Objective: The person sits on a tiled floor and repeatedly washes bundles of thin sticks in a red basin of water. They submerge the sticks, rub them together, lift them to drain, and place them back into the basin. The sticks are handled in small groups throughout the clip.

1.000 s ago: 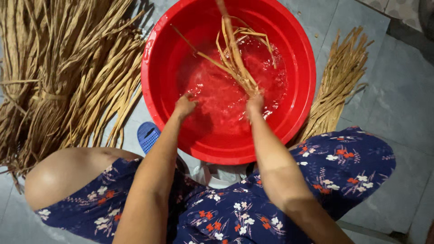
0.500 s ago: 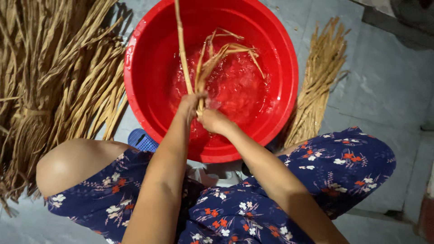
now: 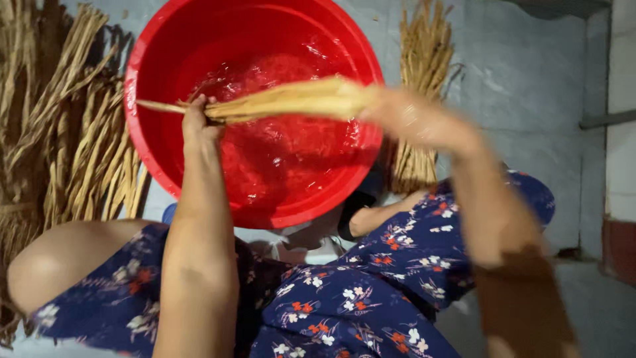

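Observation:
A bundle of wet tan straw strands (image 3: pixel 291 101) is stretched level above a big red basin (image 3: pixel 152 146) that holds water. My left hand (image 3: pixel 197 119) grips the bundle's thin left end over the basin's left side. My right hand (image 3: pixel 414 119), blurred by motion, is closed around the thicker right end at the basin's right rim. My knees in blue flowered cloth are below.
A large heap of dry straw stalks (image 3: pixel 59 132) lies on the floor to the left of the basin. A smaller sheaf of straw (image 3: pixel 421 59) lies to the right, behind my right hand. Grey tiled floor (image 3: pixel 523 86) stretches to the right.
The strands have been lifted out of the water and pulled level. My right hand has swung out to the right rim and my left to the left side.

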